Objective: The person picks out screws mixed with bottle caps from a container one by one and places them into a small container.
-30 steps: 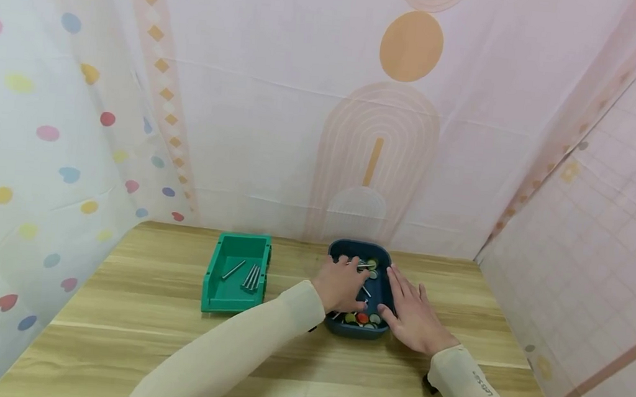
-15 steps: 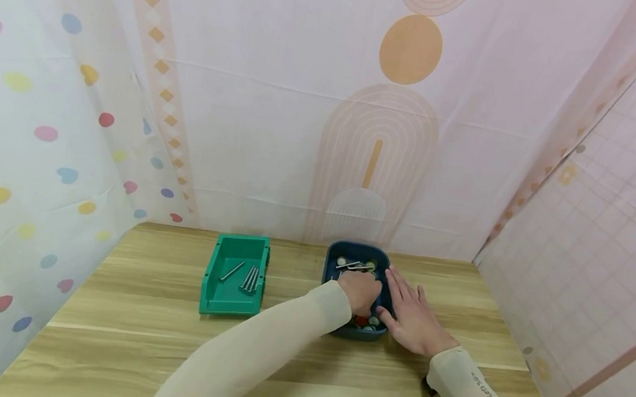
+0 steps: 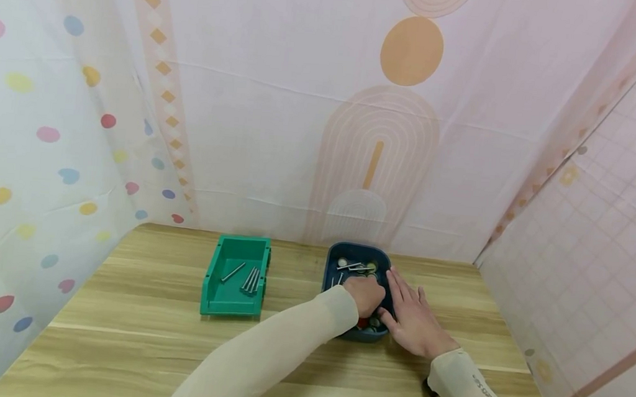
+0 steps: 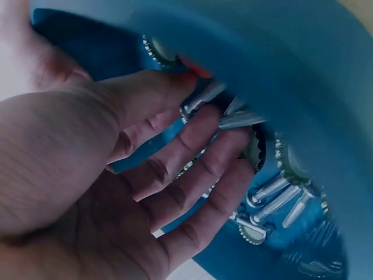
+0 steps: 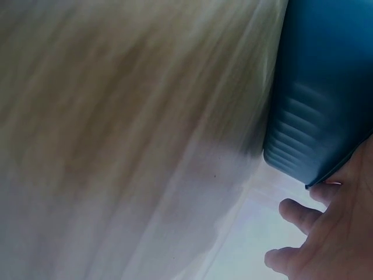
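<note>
A dark blue bin [image 3: 360, 247] holds metal bolts [image 4: 277, 201] mixed with crimped bottle caps [image 4: 293, 161]. My left hand [image 3: 364, 295] reaches down inside it, with its fingers bent in among the pieces. In the left wrist view a single bolt [image 4: 201, 100] lies between the thumb tip and the fingers; I cannot tell whether they grip it. My right hand [image 3: 413, 321] lies along the right side of the bin, fingers extended and thumb at the near part of the rim. The left hand and sleeve cover much of the bin's near half in the head view.
To the left stands a green open-front bin [image 3: 233, 307] with several bolts [image 3: 251, 280] in it. Both bins sit near the back of a wooden table [image 3: 116, 338]. Patterned cloth [image 3: 256, 125] hangs behind and on both sides.
My left hand has gone from spread fingers over the bin to bent fingers lower inside it, a little to the right. The right hand stays at the bin's side.
</note>
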The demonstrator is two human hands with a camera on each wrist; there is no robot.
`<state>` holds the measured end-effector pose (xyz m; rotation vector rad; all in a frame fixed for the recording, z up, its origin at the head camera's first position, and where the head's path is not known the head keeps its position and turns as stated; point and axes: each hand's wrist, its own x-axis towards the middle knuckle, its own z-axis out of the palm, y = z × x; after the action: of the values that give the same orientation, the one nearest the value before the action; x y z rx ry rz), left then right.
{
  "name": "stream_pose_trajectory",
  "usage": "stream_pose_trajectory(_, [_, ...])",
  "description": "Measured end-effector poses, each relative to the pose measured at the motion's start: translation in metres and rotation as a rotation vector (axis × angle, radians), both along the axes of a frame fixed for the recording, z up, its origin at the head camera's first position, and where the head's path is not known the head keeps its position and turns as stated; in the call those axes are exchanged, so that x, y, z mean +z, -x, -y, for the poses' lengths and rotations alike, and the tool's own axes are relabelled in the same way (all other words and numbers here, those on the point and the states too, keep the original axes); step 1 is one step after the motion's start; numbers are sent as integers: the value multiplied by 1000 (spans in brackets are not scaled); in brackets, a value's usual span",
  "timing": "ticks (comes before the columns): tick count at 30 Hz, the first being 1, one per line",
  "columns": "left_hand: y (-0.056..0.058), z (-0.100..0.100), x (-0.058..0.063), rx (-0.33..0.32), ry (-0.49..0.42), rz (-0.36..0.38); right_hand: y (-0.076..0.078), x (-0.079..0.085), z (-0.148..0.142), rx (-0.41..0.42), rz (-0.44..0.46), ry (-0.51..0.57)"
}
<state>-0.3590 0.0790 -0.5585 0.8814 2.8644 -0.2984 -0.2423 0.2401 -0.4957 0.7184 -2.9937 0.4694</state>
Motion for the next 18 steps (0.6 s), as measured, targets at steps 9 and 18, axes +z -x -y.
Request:
stream_pose_trajectory(9, [-12,6,13,14,-24,20,-1,0,0,-1,5,8])
stream_pose_trajectory(18, [-62,20,89,46,-92,79,1,-3,-1,1,-2,27])
